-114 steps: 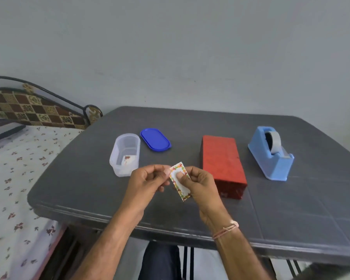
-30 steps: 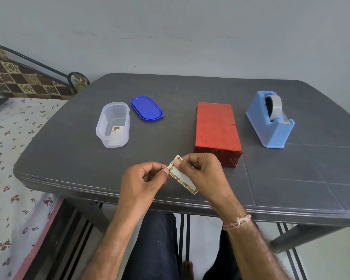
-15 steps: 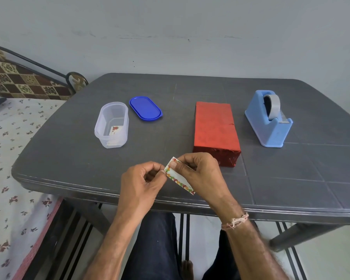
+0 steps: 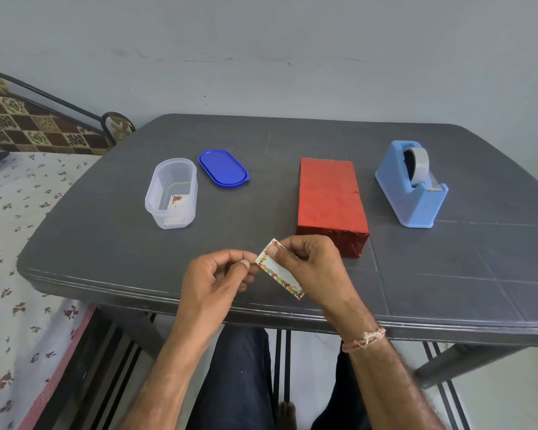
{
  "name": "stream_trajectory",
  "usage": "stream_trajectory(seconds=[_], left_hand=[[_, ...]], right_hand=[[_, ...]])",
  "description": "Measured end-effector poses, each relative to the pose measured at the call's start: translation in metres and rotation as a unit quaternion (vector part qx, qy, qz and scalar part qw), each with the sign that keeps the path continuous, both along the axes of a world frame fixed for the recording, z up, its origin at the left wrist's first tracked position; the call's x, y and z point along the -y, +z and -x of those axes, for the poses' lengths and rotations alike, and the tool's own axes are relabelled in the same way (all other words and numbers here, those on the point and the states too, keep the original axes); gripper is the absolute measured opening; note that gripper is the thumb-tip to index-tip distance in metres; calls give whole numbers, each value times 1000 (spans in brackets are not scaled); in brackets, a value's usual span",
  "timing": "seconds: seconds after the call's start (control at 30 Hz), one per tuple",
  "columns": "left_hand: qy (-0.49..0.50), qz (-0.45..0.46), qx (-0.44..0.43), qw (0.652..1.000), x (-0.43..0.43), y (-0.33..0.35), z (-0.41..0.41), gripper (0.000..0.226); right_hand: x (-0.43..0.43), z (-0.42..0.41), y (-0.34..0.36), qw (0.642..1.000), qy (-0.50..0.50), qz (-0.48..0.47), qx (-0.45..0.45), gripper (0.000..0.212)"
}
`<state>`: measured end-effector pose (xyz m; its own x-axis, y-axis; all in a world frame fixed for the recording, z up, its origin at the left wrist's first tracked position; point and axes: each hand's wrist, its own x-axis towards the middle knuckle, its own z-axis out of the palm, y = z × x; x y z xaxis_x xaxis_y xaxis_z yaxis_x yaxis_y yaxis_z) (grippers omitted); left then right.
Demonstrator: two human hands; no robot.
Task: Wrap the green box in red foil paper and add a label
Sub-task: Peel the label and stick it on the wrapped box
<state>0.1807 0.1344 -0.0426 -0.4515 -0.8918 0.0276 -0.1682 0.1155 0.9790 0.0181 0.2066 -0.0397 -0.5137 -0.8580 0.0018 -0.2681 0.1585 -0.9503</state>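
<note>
The box wrapped in red foil [image 4: 330,200] lies flat on the grey table [image 4: 448,274], right of centre. Near the table's front edge, just in front of the box, I hold a small white label with a floral border [image 4: 280,273]. My right hand [image 4: 314,268] pinches the label between thumb and fingers at its upper end. My left hand [image 4: 215,277] has its thumb and forefinger pinched together at the label's left corner; whether they hold that corner is hard to tell.
A clear plastic tub [image 4: 172,192] with more labels inside stands at the left, its blue lid [image 4: 223,167] beside it. A blue tape dispenser [image 4: 412,184] stands right of the box. A bed with a patterned sheet [image 4: 19,243] lies left of the table.
Since 3.8 s ago both hands have drawn nearer the table's front edge with the label. Over the last second the hands and label have barely moved.
</note>
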Motion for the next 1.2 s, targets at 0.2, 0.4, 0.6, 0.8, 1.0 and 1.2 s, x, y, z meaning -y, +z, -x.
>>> stream_trajectory(seconds=[0.2,0.4,0.6,0.8,1.0,1.2], left_hand=[[7,-2,-2,1000,-1,4,1,11],[13,-5,5,1000,-1,1,0,13],[12,-6,7,1000,-1,1,-1,13],[-17,-60,-14,998,1,4,-1,20],[-55,-294,-165,940,4,20,2,30],[-69,-330,-164,927,11,32,1,14]], right_hand=[[-1,-2,0,1000,1,-6,6,17],[-1,-2,0,1000,5,-5,13,18],[-1,-2,-2,1000,11,0,19,18],[-1,-1,-3,997,54,44,37,11],[8,0,-5,971,180,136,83,30],[19,2,-1,959,187,183,104,18]])
